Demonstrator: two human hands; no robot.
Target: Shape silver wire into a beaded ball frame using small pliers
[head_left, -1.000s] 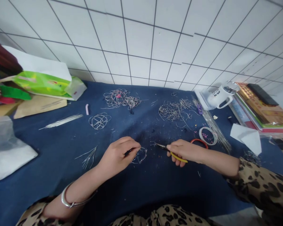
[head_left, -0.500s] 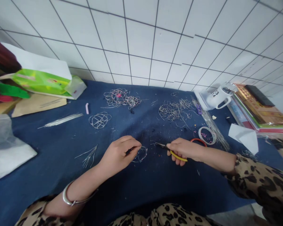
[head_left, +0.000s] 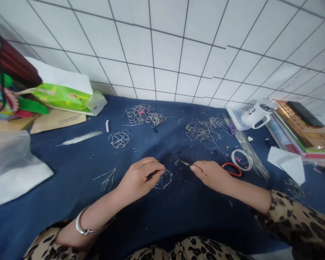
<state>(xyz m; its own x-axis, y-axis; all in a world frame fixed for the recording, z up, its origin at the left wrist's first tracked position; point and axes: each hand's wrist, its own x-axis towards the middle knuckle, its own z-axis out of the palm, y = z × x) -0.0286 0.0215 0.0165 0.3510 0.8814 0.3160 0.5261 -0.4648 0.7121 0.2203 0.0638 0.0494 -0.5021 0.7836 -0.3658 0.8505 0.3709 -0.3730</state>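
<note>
My left hand [head_left: 141, 178] pinches a small wire frame [head_left: 164, 179] that lies on the dark blue cloth [head_left: 178, 209]. My right hand [head_left: 209, 174] is closed round a pair of pliers [head_left: 184, 163]; only their thin metal tips show, pointing left toward the frame, with a short bit of wire at the tip. The yellow handles are hidden under the fingers. The two hands sit a little apart at the middle of the cloth.
Tangles of wire [head_left: 144, 115] and cut wire bits [head_left: 204, 129] lie farther back, a round wire frame [head_left: 120, 138] and straight wires [head_left: 79, 138] to the left. A tape roll [head_left: 241, 159], red ring [head_left: 231, 169], white mug [head_left: 256, 112], books [head_left: 303, 133] stand right; bags [head_left: 59, 90] left.
My right hand has turned so that the yellow handles are hidden, and the pliers' tips point more at the wire frame. The view has shifted slightly. My left hand keeps its pinch.
</note>
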